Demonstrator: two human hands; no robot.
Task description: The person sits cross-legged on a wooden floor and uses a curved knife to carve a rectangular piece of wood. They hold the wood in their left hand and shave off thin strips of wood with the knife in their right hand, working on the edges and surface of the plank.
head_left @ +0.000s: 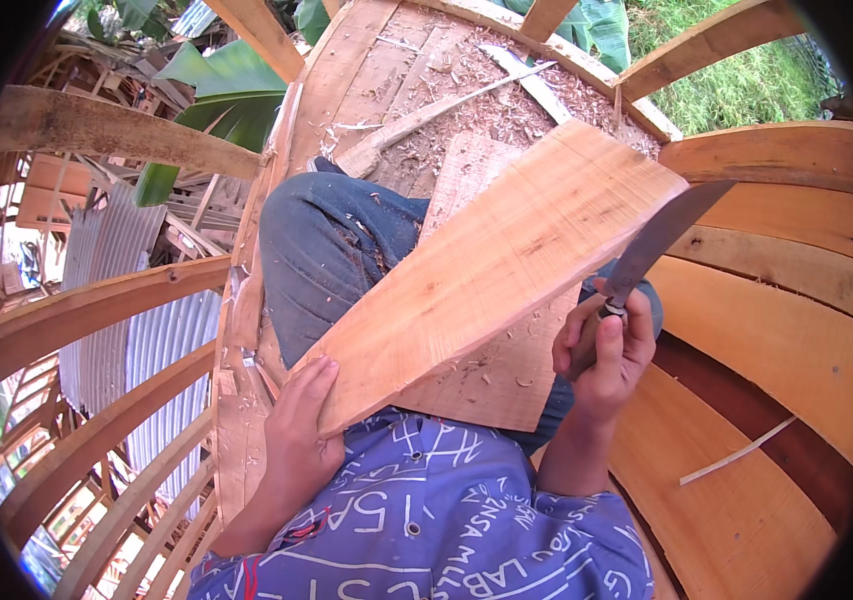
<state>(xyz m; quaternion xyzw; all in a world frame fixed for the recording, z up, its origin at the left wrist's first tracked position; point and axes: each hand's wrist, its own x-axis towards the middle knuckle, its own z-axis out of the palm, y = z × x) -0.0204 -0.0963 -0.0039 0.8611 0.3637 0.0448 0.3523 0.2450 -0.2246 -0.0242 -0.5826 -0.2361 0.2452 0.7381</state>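
Note:
A wide, tapered wooden board slants across my lap, its narrower end toward me on the left and its broad end far right. My left hand grips that near end, fingers on the top face and edge. In my right hand is a large knife with a dark, curved blade and a wooden handle. The blade points up and away, beside the board's right edge; whether it touches the wood I cannot tell. Under the slanting board lies another flat board, partly hidden.
Wood shavings litter the plank floor ahead. A long wooden stick and a pale strip lie there. Curved ribs stand on the left; planking rises on the right, with a thin strip on it.

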